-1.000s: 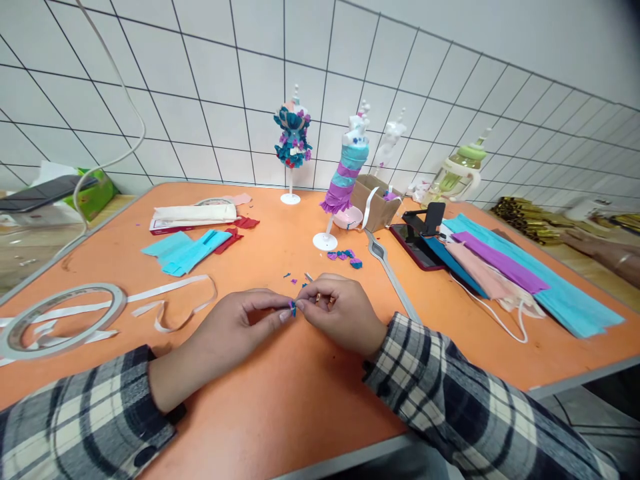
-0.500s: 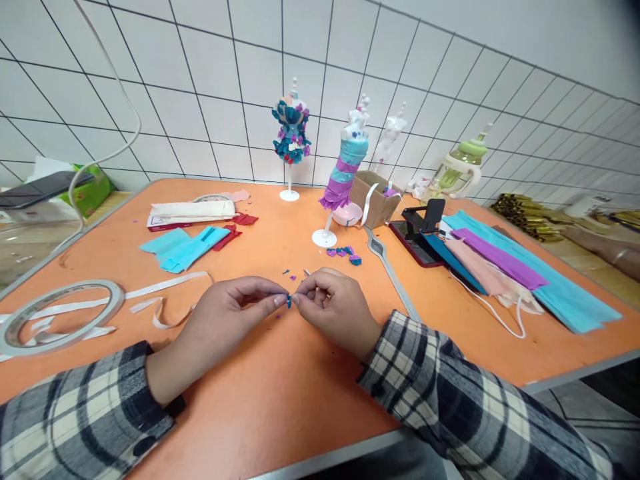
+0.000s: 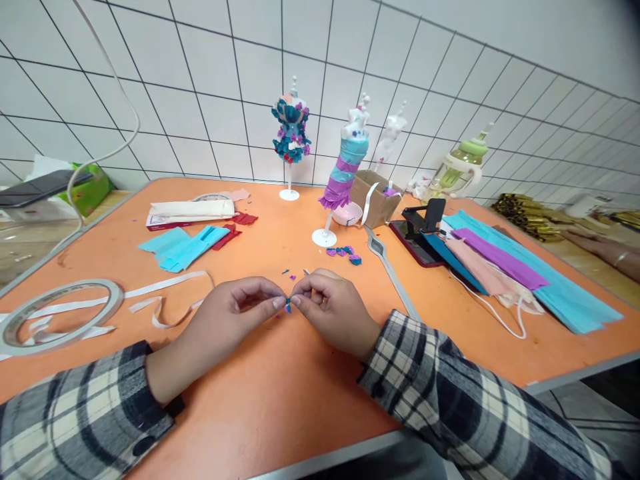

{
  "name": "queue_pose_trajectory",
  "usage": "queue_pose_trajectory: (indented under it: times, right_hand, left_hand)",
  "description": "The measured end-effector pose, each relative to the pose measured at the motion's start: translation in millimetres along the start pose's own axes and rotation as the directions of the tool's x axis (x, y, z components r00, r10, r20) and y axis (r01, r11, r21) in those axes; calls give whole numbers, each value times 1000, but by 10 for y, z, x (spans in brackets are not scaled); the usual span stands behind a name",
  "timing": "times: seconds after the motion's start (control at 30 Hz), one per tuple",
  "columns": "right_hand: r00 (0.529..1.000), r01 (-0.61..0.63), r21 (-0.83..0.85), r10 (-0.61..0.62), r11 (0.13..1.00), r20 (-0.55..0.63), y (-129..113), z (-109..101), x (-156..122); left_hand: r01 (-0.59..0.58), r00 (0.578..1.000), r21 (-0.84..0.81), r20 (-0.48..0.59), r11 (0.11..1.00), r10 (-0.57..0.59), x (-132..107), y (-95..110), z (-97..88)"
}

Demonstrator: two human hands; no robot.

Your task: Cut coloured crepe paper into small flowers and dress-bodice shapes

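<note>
Left grip (image 3: 237, 310), right grip (image 3: 336, 310), both pinched, arms (image 3: 95, 400) inward

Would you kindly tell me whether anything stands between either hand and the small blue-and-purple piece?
Nothing visible does: the left hand and right hand both pinch the small blue-and-purple piece directly.

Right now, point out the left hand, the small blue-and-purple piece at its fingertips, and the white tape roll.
Left hand (image 3: 226, 316): head view, middle of the hand.
Small blue-and-purple piece (image 3: 288, 307): head view, its lower visible part.
White tape roll (image 3: 117, 298): head view, right side of its ring.
</note>
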State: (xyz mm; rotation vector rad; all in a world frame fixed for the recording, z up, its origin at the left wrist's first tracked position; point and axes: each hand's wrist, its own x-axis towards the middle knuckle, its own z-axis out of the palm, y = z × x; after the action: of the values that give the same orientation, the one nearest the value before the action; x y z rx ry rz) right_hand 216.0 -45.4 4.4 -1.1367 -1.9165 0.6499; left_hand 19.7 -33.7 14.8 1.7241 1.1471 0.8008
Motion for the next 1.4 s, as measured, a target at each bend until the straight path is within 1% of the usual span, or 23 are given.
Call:
queue_pose_trajectory:
  times: [0.1,0.23,0.37,0.47,0.57,0.67,0.83,0.9,1.1,1.23,1.3,1.4]
  right_hand:
    - [1000,9,5,-9,1000,13,-10,2,-4]
    - [997,-74,64,72,995,33,-21,16,-7]
    - [984,-173,115,167,978,60,-30,28,-6]
    - [983,-182,136,179,974,35,-28,30,4]
    - [981,-195,166,191,967,37,-8,27,15]
    - [967,-251,184,239,950,87,17,23,17]
    - [923,-368,206,329,907,200,39,27,8]
    - [915,-386,226,340,894,218,47,33,6]
    - [912,-396,250,346,884,222,52,29,9]
    - [912,-396,229,352,889,212,22,-19,20]
    - [901,-421,250,368,872,231,11,-35,25]
    - [874,-465,274,387,842,293,8,-34,28]
  left_hand:
    - [-18,999,44,-32,999,19,12,-15,-5]
    - [-35,997,40,-67,999,37,13,-6,-4]
    - [-51,996,50,-73,997,55,8,20,1]
    - [-44,997,57,-61,997,48,6,20,4]
    - [-27,999,48,-41,998,29,8,2,10]
    - [-31,997,14,-64,999,32,17,-21,16]
    - [-34,996,11,-82,999,35,29,-48,11]
    - [-35,997,17,-72,999,36,23,-57,3]
    - [-3,1000,36,-27,999,4,11,-68,0]
    - [3,999,28,-37,1000,-2,13,-75,0]
    - [11,999,34,-46,999,-9,15,-85,-5]
    - [19,999,49,-42,999,-17,20,-101,-12]
